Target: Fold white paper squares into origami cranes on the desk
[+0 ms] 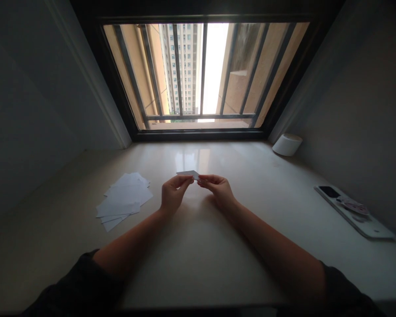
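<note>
My left hand point(174, 193) and my right hand point(218, 190) meet above the middle of a pale stone sill, pinching a small piece of white paper point(187, 174) between their fingertips. The paper looks folded to a point, though the fingers hide part of it. To the left of my left hand, not touching it, lies a loose, overlapping spread of white paper sheets point(123, 200).
A pale stone sill point(201, 264) runs to a barred window point(201, 75) at the far end. A white cylindrical container point(287, 145) stands in the right corner. A white flat case point(353, 211) at the right edge holds a black phone-like object point(329, 191) and a patterned item.
</note>
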Demonstrator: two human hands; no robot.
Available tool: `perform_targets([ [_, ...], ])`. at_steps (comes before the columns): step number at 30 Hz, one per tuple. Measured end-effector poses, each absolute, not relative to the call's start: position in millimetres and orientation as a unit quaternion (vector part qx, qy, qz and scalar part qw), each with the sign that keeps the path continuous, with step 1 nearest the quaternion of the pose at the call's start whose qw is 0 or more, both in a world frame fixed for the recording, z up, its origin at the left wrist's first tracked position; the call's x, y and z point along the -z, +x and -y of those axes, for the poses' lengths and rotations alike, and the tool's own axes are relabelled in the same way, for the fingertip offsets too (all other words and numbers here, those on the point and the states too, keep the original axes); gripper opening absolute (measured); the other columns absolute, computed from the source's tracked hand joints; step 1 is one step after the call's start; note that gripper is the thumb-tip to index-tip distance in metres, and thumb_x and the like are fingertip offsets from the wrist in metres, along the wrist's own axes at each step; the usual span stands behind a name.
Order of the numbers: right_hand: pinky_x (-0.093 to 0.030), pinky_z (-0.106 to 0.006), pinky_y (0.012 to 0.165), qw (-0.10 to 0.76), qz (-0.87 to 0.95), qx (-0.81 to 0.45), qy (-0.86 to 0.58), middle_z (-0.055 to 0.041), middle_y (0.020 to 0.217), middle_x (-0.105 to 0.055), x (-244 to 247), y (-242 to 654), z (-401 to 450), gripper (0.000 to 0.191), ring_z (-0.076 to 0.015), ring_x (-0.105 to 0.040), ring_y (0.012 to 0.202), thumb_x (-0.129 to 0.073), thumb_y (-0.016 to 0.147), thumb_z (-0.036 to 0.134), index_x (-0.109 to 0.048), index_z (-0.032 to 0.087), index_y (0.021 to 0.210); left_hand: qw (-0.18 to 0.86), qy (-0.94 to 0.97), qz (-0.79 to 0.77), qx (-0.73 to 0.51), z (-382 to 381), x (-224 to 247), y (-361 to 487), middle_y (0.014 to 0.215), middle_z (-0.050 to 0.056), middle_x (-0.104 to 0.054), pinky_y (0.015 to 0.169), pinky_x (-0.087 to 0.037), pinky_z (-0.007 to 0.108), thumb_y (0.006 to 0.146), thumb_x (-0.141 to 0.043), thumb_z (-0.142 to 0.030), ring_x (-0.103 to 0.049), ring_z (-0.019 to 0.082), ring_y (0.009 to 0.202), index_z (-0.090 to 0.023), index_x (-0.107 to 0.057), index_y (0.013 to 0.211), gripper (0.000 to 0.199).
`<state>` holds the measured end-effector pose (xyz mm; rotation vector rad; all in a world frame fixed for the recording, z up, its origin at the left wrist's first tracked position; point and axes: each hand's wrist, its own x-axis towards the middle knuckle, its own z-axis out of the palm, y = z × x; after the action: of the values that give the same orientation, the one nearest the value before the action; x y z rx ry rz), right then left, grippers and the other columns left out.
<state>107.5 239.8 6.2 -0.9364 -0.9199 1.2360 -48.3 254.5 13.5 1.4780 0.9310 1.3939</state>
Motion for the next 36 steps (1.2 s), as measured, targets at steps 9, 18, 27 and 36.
perform_targets([
  [9, -0.051, -0.04, 0.085, 0.618, 0.4, -0.547, -0.398, -0.0054, 0.079, -0.074, -6.2, 107.0, -239.3, 0.029, -0.0206, -0.069, 0.076, -0.079, 0.059, 0.036, -0.074, 0.02, 0.083, 0.422, 0.604, -0.381, -0.559, -252.8, -15.3, -49.5, 0.087, 0.007, -0.072, 0.083, -0.052, 0.037, 0.073, -0.068, -0.032, -0.068, 0.021, 0.083, -0.017, -0.071, 0.088, 0.021],
  [18, -0.051, -0.04, 0.083, 0.617, 0.416, -0.53, -0.407, -0.0052, 0.077, -0.074, -10.4, 109.5, -238.0, 0.025, -0.0209, -0.068, 0.073, -0.079, 0.059, 0.033, -0.074, 0.02, 0.08, 0.46, 0.59, -0.372, -0.549, -257.5, -12.4, -49.3, 0.087, 0.008, -0.072, 0.082, -0.052, 0.037, 0.07, -0.071, -0.031, -0.067, 0.021, 0.083, -0.015, -0.07, 0.086, 0.022],
  [27, -0.051, -0.04, 0.083, 0.633, 0.414, -0.517, -0.402, -0.0048, 0.077, -0.074, -13.0, 106.8, -236.8, 0.023, -0.0203, -0.068, 0.073, -0.079, 0.059, 0.03, -0.074, 0.02, 0.079, 0.474, 0.576, -0.369, -0.555, -256.5, -15.0, -48.0, 0.087, 0.008, -0.071, 0.079, -0.052, 0.036, 0.07, -0.071, -0.029, -0.067, 0.02, 0.08, -0.015, -0.07, 0.086, 0.022],
  [36, -0.053, -0.039, 0.078, 0.629, 0.437, -0.491, -0.416, -0.0045, 0.075, -0.073, -7.6, 108.5, -238.8, 0.025, -0.0204, -0.068, 0.071, -0.079, 0.06, 0.034, -0.073, 0.02, 0.08, 0.494, 0.563, -0.37, -0.549, -254.0, -16.6, -46.1, 0.087, 0.009, -0.071, 0.078, -0.052, 0.035, 0.07, -0.072, -0.029, -0.068, 0.02, 0.079, -0.014, -0.068, 0.086, 0.023],
])
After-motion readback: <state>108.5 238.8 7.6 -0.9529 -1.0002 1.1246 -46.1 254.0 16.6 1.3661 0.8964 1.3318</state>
